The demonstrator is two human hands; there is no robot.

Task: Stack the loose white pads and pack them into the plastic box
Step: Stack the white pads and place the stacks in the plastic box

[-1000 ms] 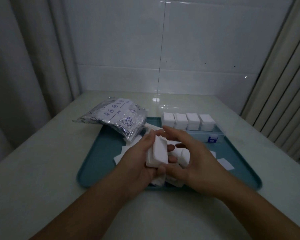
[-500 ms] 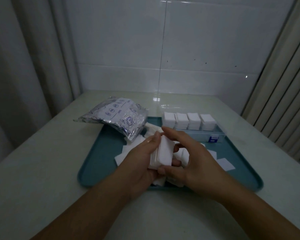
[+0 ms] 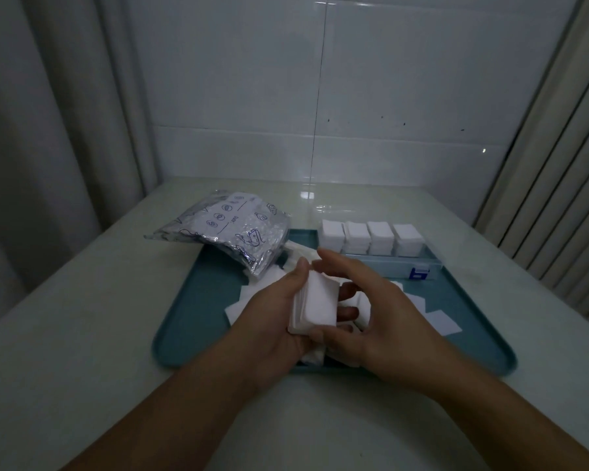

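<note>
My left hand point(image 3: 272, 321) grips a stack of white pads point(image 3: 317, 305) above the teal tray point(image 3: 198, 307), thumb on the stack's left edge, fingers underneath. My right hand point(image 3: 385, 321) cups the stack's right and top sides, its index finger over the top edge. Loose white pads point(image 3: 439, 319) lie scattered on the tray under and around both hands. The clear plastic box point(image 3: 419, 263) stands at the tray's back right and holds several upright stacks of white pads point(image 3: 371, 236).
A silver foil bag point(image 3: 232, 232) with blue print lies over the tray's back left corner. The tray rests on a pale table point(image 3: 82, 317). A tiled wall is behind, curtains hang left and right.
The stack has turned in my hands, from narrow edge up to its broad face toward me. Both hands stay over the tray's middle.
</note>
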